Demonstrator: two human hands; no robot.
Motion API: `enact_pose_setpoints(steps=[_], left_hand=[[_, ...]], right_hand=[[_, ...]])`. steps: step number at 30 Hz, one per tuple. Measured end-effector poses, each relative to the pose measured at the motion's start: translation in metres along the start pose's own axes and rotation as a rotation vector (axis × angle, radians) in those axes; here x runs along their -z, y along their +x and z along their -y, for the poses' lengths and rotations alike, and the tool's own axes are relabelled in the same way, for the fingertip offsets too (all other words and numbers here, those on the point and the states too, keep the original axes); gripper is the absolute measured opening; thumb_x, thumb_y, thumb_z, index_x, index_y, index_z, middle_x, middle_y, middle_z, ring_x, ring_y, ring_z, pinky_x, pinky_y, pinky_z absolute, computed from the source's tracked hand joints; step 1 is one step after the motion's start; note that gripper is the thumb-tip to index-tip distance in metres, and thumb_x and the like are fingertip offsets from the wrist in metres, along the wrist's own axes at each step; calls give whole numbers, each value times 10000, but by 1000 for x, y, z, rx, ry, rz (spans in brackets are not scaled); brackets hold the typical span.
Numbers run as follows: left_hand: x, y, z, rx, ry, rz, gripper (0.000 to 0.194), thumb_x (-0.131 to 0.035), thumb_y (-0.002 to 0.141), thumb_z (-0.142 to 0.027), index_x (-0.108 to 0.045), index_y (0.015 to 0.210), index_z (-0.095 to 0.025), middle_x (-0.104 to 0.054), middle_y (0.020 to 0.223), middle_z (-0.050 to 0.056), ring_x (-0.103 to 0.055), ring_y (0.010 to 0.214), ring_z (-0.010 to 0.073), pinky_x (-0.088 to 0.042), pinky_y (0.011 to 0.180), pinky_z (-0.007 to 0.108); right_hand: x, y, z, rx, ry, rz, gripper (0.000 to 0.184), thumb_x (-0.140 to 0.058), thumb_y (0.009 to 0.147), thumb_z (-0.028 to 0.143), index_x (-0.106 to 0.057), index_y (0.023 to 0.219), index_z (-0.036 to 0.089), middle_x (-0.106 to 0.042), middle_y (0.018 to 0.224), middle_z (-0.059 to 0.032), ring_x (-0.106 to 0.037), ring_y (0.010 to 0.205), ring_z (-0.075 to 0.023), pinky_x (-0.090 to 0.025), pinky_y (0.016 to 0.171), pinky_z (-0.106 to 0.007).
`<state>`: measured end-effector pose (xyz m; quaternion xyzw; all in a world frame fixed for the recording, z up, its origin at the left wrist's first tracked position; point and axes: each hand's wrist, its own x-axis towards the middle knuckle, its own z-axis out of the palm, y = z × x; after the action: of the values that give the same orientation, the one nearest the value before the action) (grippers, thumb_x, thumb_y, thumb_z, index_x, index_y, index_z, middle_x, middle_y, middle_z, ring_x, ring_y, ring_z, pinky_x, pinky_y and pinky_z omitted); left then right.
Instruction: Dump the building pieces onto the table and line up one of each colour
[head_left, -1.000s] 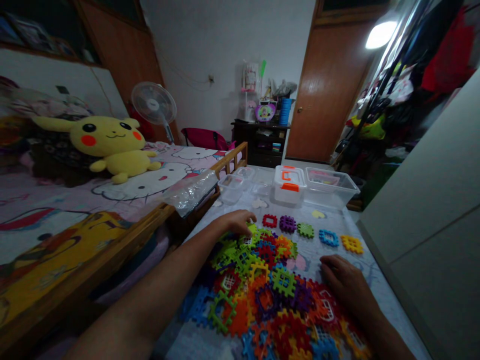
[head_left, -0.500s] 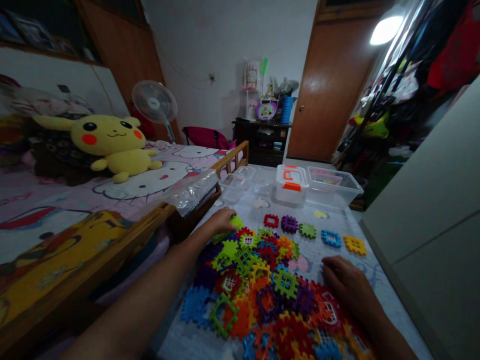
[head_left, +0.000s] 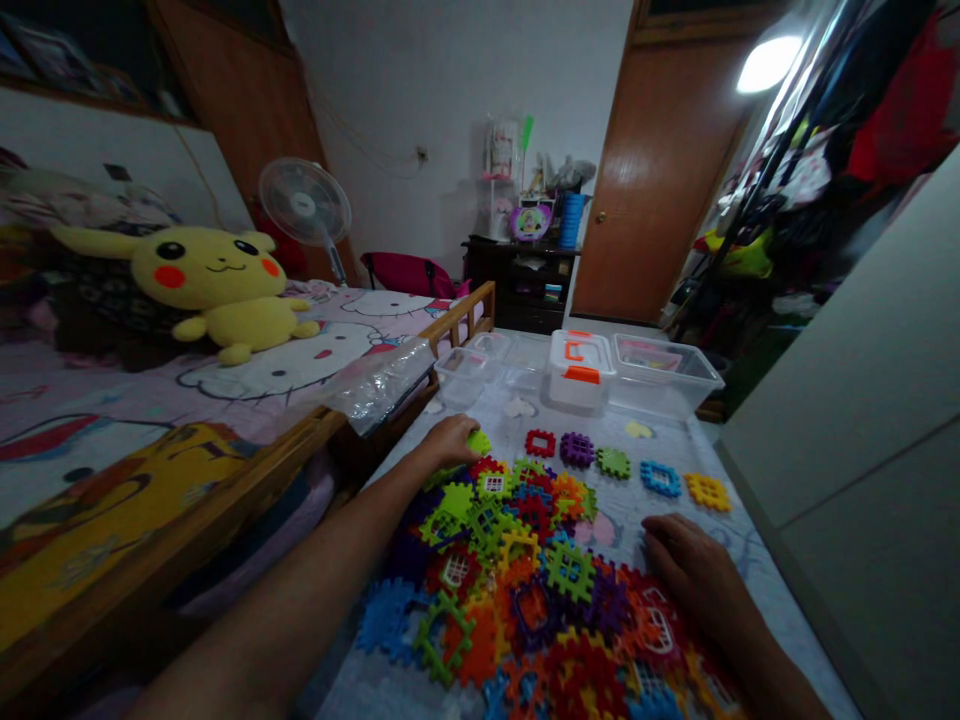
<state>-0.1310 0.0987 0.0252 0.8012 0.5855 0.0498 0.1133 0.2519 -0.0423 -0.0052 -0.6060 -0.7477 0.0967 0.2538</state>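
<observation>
My left hand (head_left: 450,442) reaches to the far left edge of the pile, its fingers closed on a light green interlocking plastic block (head_left: 480,443). Below it spreads a heap of notched square building blocks (head_left: 517,540) in red, green, orange, blue and purple, some with window grids. My right hand (head_left: 690,565) rests palm down by the heap's right side, fingers loosely extended and holding nothing I can see. Beyond the heap, separate blocks lie in a row: red (head_left: 540,443), purple (head_left: 577,450), green (head_left: 613,463), blue (head_left: 661,478) and yellow (head_left: 707,492).
At the table's far end stand a clear lidded box (head_left: 579,375) with orange clips and open clear bins (head_left: 664,385). A wooden bed rail (head_left: 315,435) borders the left side; a pale cabinet (head_left: 855,420) stands close on the right.
My left hand has shifted slightly right with the light green block at its fingertips. My right hand stays in place, and the view has turned a little.
</observation>
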Motion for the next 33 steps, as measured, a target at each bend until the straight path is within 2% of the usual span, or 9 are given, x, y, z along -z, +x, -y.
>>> enact_pose_setpoints(steps=[8,15,24,30,33], left_hand=[[-6,7,-2,78,-13,-33,490,-749,677,-459,-714,1074,-174,-702,1136,102,-646,1037,276,-483,857,297],[-3,7,-12,121,36,-2,510,-736,654,-485,-714,1058,-175,-683,1126,131,-645,1009,303,-491,795,324],[3,18,-12,18,68,64,368,-742,587,-353,-732,913,-183,-712,956,84,-655,882,276,-497,749,318],[8,42,-31,-150,59,33,511,-697,655,-279,-669,1151,-159,-629,1193,121,-577,1121,282,-452,955,318],[8,52,-37,-211,50,79,544,-710,596,-193,-672,1139,-177,-617,1212,104,-564,1127,276,-444,974,320]], right_hand=[[1,0,1,-2,-2,17,338,-427,901,378,-708,924,193,-732,938,-105,-699,876,-247,-559,808,-380],[2,0,2,-22,13,30,318,-437,894,369,-705,922,200,-735,952,-105,-692,884,-253,-559,817,-396],[3,0,4,-31,24,30,315,-433,886,368,-704,918,210,-738,947,-104,-694,889,-251,-555,825,-392],[3,0,3,-26,27,36,318,-430,892,362,-702,935,203,-731,954,-108,-686,891,-250,-549,822,-397],[4,0,5,-34,40,30,309,-436,889,361,-701,926,206,-730,942,-105,-685,881,-251,-552,818,-399]])
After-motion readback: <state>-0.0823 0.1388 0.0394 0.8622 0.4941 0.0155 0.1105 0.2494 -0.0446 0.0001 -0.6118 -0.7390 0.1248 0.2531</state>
